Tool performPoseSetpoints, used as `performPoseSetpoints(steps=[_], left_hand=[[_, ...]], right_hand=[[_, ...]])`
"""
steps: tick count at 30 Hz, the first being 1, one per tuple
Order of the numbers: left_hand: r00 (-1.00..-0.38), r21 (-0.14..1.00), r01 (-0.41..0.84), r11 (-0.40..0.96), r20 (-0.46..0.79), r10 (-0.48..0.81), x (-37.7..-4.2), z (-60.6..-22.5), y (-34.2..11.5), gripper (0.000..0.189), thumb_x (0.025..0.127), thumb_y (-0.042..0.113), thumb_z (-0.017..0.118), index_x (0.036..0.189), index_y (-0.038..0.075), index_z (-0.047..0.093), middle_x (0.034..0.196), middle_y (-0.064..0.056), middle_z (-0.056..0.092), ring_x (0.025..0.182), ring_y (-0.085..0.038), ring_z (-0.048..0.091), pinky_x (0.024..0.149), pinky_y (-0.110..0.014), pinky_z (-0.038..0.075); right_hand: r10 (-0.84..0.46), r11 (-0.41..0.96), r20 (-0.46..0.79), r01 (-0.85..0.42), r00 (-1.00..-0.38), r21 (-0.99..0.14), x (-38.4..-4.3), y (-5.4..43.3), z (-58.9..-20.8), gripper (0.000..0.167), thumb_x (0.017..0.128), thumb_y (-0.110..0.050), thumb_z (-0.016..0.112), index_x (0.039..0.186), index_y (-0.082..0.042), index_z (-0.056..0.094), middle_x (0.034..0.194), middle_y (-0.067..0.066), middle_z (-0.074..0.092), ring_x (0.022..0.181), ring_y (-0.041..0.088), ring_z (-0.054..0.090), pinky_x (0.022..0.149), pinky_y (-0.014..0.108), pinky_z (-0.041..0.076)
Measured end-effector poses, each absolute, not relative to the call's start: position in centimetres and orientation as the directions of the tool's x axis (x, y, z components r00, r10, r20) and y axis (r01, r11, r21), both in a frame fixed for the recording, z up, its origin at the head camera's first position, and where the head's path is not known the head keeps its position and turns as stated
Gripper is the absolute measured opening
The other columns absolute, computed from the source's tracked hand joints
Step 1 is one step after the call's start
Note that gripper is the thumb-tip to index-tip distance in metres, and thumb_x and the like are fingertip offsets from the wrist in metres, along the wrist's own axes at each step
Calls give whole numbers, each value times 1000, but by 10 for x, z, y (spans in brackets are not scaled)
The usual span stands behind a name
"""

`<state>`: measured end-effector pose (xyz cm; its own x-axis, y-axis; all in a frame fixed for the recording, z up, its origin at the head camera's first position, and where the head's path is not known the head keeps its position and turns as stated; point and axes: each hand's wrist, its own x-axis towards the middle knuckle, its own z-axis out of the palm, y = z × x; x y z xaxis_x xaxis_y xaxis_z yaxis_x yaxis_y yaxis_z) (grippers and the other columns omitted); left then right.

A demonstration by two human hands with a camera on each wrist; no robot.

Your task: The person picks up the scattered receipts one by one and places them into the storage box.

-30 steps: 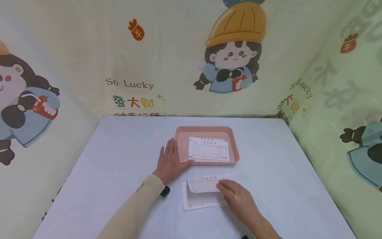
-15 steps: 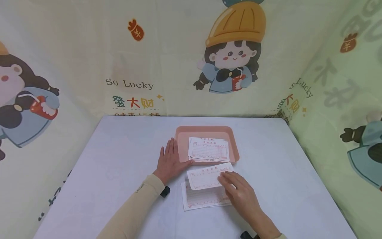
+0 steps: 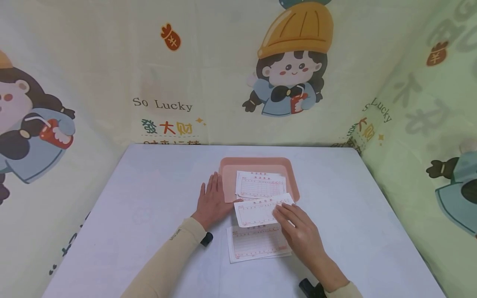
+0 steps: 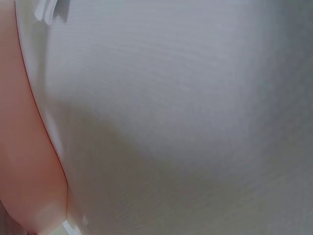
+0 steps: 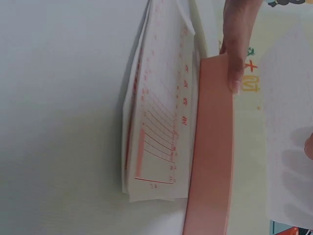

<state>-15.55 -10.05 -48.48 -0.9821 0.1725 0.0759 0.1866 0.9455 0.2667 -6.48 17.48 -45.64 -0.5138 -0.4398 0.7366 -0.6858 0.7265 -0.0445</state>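
Observation:
My right hand (image 3: 299, 234) pinches the right end of a white paper form (image 3: 256, 214) printed in red. This form is raised over the front rim of a shallow pink tray (image 3: 257, 163); in the right wrist view the lifted form (image 5: 291, 98) shows at the right edge. Below it on the table lies a small stack of similar forms (image 3: 257, 245), slightly fanned. Several more forms (image 3: 261, 186) lie inside the tray. My left hand (image 3: 213, 198) rests with straight fingers along the tray's left side, its thumb at the front rim.
The white table (image 3: 167, 178) reaches back to a patterned cloth backdrop (image 3: 220, 82). Black wrist cameras sit under both cuffs, the right camera (image 3: 311, 287) near the bottom edge. The pink tray wall (image 5: 210, 147) stands just behind the stack in the right wrist view.
My right hand has lifted the form's near edge off the stack and carried it away from me, up to the tray's front rim. My left hand has stayed in place.

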Motion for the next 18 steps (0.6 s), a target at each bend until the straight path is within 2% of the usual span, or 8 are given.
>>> performPoseSetpoints(steps=[6,9,11,14,16,18], left_hand=[[-982,241,190,952,57,182,-155,-483,-102,106,88,70,49,156,-5,17,164,-23,18,153,-36,20,119,-59,23],[-981,245,191,950,66,180,-154,-483,-102,107,88,71,50,155,-5,17,163,-24,20,152,-37,21,119,-59,23],[-981,248,191,950,74,178,-154,-483,-102,108,87,72,50,155,-5,18,163,-24,21,152,-37,23,119,-59,23],[-983,251,182,951,66,171,-154,-483,-102,109,87,72,51,156,-5,17,163,-24,20,152,-37,22,120,-58,22],[-984,260,177,949,58,168,-154,-482,-101,109,86,72,51,156,-5,16,163,-23,19,152,-36,20,121,-58,21],[-985,270,174,947,51,166,-154,-482,-101,109,86,72,51,156,-4,16,164,-23,19,153,-36,20,121,-58,20]], right_hand=[[-454,736,709,-675,-540,-43,-73,178,-454,46,108,-24,31,119,-3,71,118,14,72,111,32,66,99,43,51],[-454,743,696,-668,-556,-49,-76,179,-454,35,106,-18,42,120,-3,70,119,15,71,113,32,66,99,44,51],[-452,751,686,-659,-571,-54,-79,180,-453,26,99,-9,56,120,-3,70,120,15,71,113,32,65,99,44,51],[-447,759,678,-648,-584,-57,-83,181,-453,41,80,2,74,120,-3,70,119,16,71,113,32,65,97,45,52],[-441,767,670,-638,-597,-63,-85,181,-453,50,72,5,79,120,-2,70,119,16,71,113,32,65,97,45,52],[-435,772,669,-632,-603,-67,-88,181,-453,52,69,6,81,119,-2,70,118,16,71,113,32,65,97,46,52]])
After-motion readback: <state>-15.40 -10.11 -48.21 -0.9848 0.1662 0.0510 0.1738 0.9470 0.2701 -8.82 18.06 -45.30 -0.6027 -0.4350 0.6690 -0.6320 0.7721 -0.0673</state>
